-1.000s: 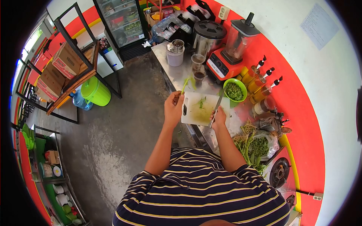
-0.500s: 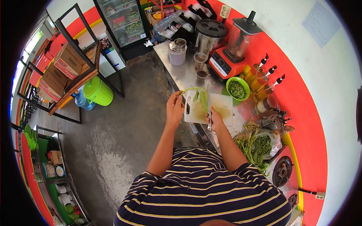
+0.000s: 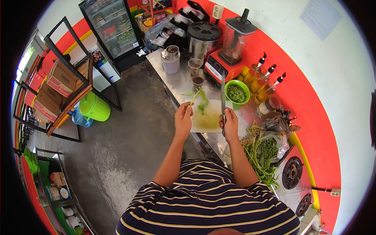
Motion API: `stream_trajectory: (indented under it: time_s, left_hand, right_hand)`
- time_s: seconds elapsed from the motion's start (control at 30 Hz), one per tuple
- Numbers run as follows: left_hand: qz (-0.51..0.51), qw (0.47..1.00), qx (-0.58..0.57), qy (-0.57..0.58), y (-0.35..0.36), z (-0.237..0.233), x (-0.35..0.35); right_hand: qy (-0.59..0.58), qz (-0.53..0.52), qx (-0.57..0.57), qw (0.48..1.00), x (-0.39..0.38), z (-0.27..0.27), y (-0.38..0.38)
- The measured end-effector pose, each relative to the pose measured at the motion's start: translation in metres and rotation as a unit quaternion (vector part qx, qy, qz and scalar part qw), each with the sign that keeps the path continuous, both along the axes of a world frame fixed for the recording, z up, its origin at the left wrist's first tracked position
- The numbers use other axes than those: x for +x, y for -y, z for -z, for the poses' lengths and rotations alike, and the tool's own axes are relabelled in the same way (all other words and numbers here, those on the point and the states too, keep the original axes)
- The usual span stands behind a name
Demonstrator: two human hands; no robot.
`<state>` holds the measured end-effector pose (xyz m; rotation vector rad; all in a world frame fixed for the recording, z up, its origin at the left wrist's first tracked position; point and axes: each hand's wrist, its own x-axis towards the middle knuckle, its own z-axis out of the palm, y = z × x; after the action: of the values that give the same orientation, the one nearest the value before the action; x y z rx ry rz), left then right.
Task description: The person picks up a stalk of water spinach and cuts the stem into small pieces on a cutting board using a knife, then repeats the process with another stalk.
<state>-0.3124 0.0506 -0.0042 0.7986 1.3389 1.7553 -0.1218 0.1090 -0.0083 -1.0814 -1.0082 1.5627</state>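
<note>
Turned since half a second ago: the knife (image 3: 223, 94), with blade now long in view, pointing away from the body toward the blender (image 3: 229, 55). Swung as well: the leafy stem (image 3: 195, 96), earlier arching to the right with leaves hanging across the cutting board (image 3: 213, 123), now slanting up and away from the left hand (image 3: 183, 120). Shifted over the board's left end: that same hand, now covering the handle slot.

Left fingers: closed in a pinch on the near end of the stem, at the board's left edge. Right hand (image 3: 230, 123): fingers wrapped around the knife handle, at the board's right edge, with blade apart from the stem. Over the board, in view: a green leaf piece (image 3: 202, 108), lying or hanging, impossible to tell. On the board's pale surface: a yellow-green stain.

Just beyond, to the right: a green bowl (image 3: 248, 93) of chopped greens, near the pump bottles (image 3: 259, 83). Right of the right forearm: a bundle of stems (image 3: 256, 156), beside a clear bag (image 3: 282, 147) of small greens.
</note>
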Motion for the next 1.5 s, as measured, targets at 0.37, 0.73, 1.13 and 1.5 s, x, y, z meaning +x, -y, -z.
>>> stream_trajectory:
  time_s: [0.37,0.73,1.13,1.5]
  left_hand:
    - [0.090,0.995,0.022,0.034,-0.006,-0.006,0.023]
    - [0.111,0.990,0.007,0.081,0.006,-0.038,0.025]
    - [0.128,0.991,0.020,0.017,0.013,-0.029,0.011]
    - [0.056,0.997,-0.012,0.051,0.020,-0.027,0.005]
  right_hand:
    - [0.024,-0.171,0.081,0.982,-0.018,-0.033,0.015]
    - [-0.035,-0.127,0.116,0.984,-0.043,-0.021,0.021]
    - [0.015,-0.152,0.181,0.972,-0.043,-0.039,0.022]
    - [-0.002,-0.003,0.167,0.986,-0.052,-0.020,0.013]
